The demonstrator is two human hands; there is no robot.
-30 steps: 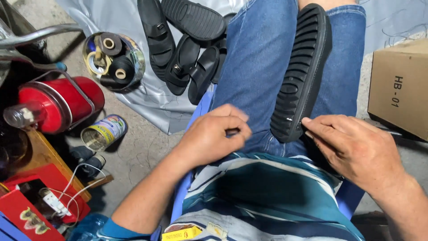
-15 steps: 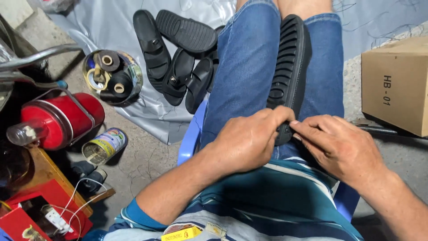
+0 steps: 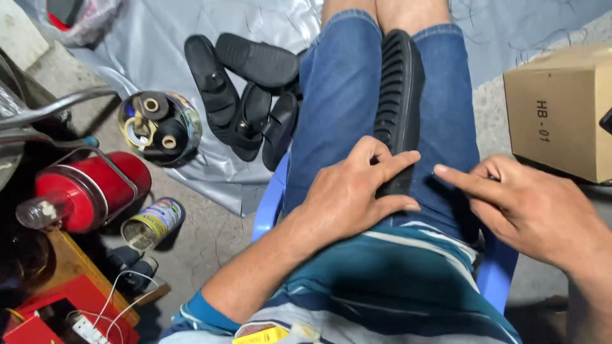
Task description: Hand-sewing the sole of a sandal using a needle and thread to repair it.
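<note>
Fingers [image 3: 382, 167] of the left hand [image 3: 347, 194] pinch the black sole's [image 3: 398, 102] near end.

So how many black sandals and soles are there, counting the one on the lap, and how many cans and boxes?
Black sole on the lap: 1
Black sandals and soles on the grey sheet: about 5, overlapping
Cans: 1
Cardboard boxes: 1
Total: about 8

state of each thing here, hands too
left hand: gripping the near end of the black sole
right hand: empty, forefinger pointing at the sole
black sole: on edge between the thighs
black sandals: piled on the grey sheet
tin can: lying on its side
cardboard box: closed
</note>
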